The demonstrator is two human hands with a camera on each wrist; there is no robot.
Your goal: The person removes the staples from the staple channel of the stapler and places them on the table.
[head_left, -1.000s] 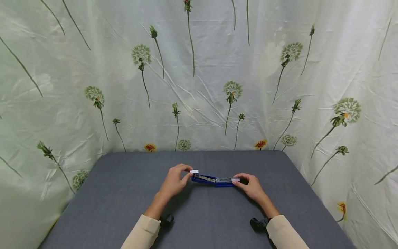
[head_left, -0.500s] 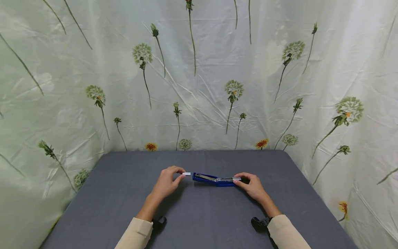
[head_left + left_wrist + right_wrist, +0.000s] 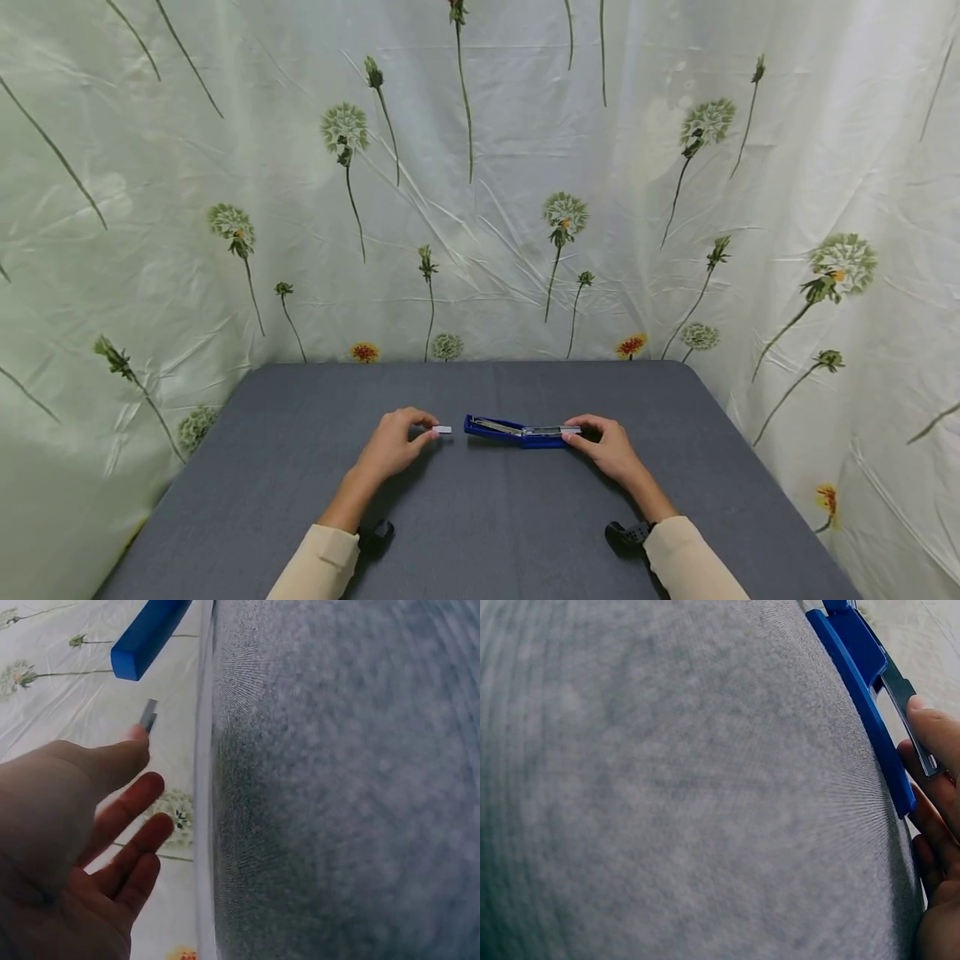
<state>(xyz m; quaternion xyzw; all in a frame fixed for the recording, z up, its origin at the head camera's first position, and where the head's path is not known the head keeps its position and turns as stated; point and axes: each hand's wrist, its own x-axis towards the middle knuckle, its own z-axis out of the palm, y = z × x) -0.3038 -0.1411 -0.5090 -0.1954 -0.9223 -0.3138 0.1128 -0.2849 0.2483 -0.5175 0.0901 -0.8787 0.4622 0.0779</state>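
Observation:
A blue stapler point(image 3: 495, 429) lies folded wide open on the table, its top arm swung out to the left and its metal magazine showing. At its right end my right hand point(image 3: 606, 448) pinches the metal magazine between thumb and fingers; the right wrist view shows the thumb on the magazine point(image 3: 904, 694), above the blue base point(image 3: 862, 712). Left of the stapler, my left hand point(image 3: 393, 442) pinches a small silvery strip of staples point(image 3: 443, 430) with thumb and index finger. In the left wrist view the strip point(image 3: 149, 714) points toward the stapler's blue end point(image 3: 142, 649), apart from it.
A dark grey cloth-covered table point(image 3: 495, 533) lies under both hands. Behind it hangs a pale curtain point(image 3: 480, 225) printed with dandelions. Black straps point(image 3: 626, 537) sit at both wrists.
My left hand has drawn away to the left from the stapler's open end with the strip of staples, then dipped slightly. The right hand and the stapler stay nearly still.

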